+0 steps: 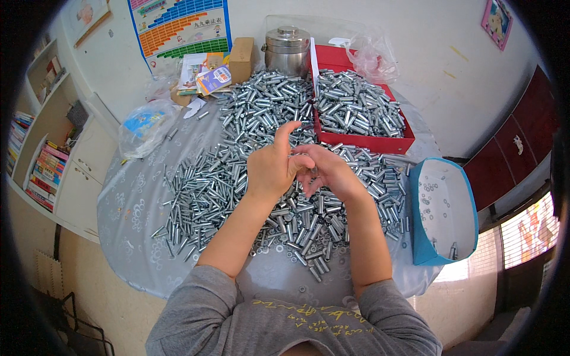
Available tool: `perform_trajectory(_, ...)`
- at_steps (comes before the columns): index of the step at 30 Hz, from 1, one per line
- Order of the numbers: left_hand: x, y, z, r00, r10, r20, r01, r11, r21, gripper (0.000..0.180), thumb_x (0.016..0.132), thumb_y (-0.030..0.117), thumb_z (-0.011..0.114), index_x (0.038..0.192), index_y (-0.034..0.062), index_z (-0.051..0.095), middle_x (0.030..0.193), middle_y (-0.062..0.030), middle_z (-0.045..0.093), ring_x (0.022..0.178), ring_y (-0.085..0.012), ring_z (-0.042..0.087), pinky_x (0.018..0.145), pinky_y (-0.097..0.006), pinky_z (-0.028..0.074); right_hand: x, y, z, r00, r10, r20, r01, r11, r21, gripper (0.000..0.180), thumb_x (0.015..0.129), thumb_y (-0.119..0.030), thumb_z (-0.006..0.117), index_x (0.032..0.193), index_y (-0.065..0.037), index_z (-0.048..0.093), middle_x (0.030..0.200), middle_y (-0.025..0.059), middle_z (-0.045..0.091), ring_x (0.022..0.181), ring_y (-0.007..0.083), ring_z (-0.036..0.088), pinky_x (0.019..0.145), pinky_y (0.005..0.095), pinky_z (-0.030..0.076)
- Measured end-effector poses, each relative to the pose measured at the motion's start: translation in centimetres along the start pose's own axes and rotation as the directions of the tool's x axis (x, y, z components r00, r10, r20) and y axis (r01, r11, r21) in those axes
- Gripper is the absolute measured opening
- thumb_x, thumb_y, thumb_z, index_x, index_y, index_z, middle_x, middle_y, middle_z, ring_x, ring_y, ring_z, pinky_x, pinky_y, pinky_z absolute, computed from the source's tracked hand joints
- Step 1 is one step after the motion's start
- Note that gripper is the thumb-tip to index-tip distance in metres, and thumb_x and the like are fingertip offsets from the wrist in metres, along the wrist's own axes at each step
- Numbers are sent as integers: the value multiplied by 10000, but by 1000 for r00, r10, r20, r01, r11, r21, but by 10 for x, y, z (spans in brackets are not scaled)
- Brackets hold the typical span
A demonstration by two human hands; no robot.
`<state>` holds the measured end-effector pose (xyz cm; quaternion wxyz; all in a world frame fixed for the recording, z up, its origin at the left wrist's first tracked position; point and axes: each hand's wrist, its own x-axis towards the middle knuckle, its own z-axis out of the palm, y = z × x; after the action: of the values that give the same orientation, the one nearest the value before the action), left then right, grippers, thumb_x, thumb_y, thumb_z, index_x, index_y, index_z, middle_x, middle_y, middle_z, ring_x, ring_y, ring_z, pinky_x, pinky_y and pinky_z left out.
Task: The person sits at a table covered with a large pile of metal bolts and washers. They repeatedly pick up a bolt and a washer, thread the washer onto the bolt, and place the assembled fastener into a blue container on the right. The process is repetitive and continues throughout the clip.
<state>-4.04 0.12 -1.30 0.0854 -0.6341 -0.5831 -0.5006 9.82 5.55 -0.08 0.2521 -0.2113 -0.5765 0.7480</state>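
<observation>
My left hand [270, 169] is raised over the middle of a heap of silver metal sleeves and bolts [208, 199]. Its index finger points up and its thumb reaches across to the right hand; the other fingers are curled out of sight. Touching it, my right hand [332, 172] has its fingers bent inward around something small and shiny, too hidden to name. Both hands meet above the pile. Flat metal washers [279, 248] lie scattered below, between my forearms, beside short sleeves [314, 270].
Behind the hands a red box [362, 141] is full of metal sleeves. At right stands a blue fabric bin [444, 259] with some washers and a few sleeves. A steel pot [287, 50], a cardboard box [241, 59] and a plastic bag [145, 127] line the back and left.
</observation>
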Motion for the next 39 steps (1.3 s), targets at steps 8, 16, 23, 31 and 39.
perform_trajectory(8,0,-2,2,998,-35,43,33,998,58,730,764,685,356,1199,109,465,488,-26,449,432,-230,504,408,-330,338,13,19,-20,941,-154,-302,81,967,-240,345,908,-299,459,1091,-9,492,830,73,561,663,130,530,518,257,439)
perform_trajectory(16,-1,-5,7,999,-8,39,4,995,100,673,809,644,357,1201,107,459,489,-30,453,430,-230,500,412,-337,339,25,40,-27,894,-403,-197,271,835,-478,403,924,-331,446,972,45,581,888,97,589,822,170,547,761,293,418)
perform_trajectory(23,-1,-5,4,993,-67,96,58,994,92,616,853,604,336,1203,110,454,516,-44,499,472,-248,539,434,-351,369,12,26,-13,993,-91,75,108,954,-281,394,936,-359,421,943,-9,601,742,27,566,654,114,519,583,260,422)
perform_trajectory(31,4,-13,2,990,-121,70,110,983,148,600,851,558,424,1179,56,440,518,-95,535,499,-298,567,450,-394,403,9,20,-55,899,-297,-321,-70,628,-775,284,874,-279,510,902,-8,588,803,127,581,763,287,562,699,361,441)
perform_trajectory(39,0,-26,7,890,-435,141,294,780,552,736,818,604,449,1059,-90,505,928,-244,558,891,-366,563,724,-440,468,-32,-2,-98,616,-661,-430,-143,442,-885,313,803,-235,620,1026,-19,582,1035,170,576,992,303,542,852,374,418)
